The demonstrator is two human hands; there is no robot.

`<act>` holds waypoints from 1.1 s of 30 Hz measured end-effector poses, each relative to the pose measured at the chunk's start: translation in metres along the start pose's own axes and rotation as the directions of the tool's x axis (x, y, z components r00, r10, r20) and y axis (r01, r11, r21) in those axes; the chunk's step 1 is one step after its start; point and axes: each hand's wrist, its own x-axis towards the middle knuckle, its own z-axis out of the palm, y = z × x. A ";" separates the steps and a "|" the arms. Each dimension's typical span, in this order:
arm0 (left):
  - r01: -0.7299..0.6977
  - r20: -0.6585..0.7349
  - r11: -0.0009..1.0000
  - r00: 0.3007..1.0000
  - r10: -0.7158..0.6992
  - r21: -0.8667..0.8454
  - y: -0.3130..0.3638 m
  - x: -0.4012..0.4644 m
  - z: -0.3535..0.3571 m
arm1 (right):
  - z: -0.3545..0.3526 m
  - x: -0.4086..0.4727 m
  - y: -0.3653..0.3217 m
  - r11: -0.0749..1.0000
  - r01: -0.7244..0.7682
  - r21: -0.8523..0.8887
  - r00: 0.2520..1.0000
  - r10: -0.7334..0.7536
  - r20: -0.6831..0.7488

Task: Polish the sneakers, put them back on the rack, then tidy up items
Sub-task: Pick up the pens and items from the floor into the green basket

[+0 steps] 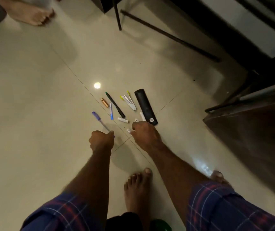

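While left hand [101,139] grips purple pen [100,121], right hand [144,133] pinches unreadably labelled white piece [129,130].

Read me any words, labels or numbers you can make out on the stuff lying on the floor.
None can be read.
Black remote: square code sticker near its end, too small.
Small white item beside it: dark print, blurred.
White item at the right hand fingertips: marks, blurred.

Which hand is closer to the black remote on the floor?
Right. The right hand sits just below the black remote, nearly touching its end; the left hand grips a purple pen farther left.
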 end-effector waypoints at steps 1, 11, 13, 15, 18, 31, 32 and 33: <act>0.018 0.006 1.000 1.000 -0.018 -0.007 -0.001 0.008 0.004 | 0.011 0.005 -0.002 1.000 -0.002 0.011 1.000 0.002 0.001; -0.018 -0.039 0.999 0.999 0.020 0.032 0.003 0.029 0.026 | 0.056 0.021 -0.008 0.992 -0.028 -0.125 0.992 0.012 -0.127; -0.020 -0.022 1.000 1.000 0.021 0.009 0.006 0.025 0.028 | 0.046 0.028 -0.014 0.997 -0.003 -0.076 0.969 -0.016 -0.248; -0.016 -0.018 1.000 1.000 0.016 -0.012 0.004 0.023 0.029 | 0.037 0.037 -0.023 0.995 0.036 -0.096 0.951 -0.064 -0.303; -0.040 -0.002 0.999 0.999 0.040 -0.007 -0.001 0.021 0.028 | 0.033 0.050 -0.035 0.984 0.040 -0.172 0.973 -0.077 -0.217; -0.218 0.078 0.976 0.973 0.215 0.029 0.005 0.006 0.016 | 0.018 0.037 -0.026 0.972 -0.076 0.223 0.985 0.108 -0.135; -0.256 0.105 0.966 0.962 0.251 0.031 0.008 -0.003 0.015 | 0.008 0.029 -0.025 0.931 -0.122 0.345 0.977 0.174 -0.124; -0.297 0.131 0.954 0.948 0.292 0.027 0.014 -0.019 0.012 | -0.008 0.021 -0.024 0.873 -0.176 0.454 0.964 0.246 -0.098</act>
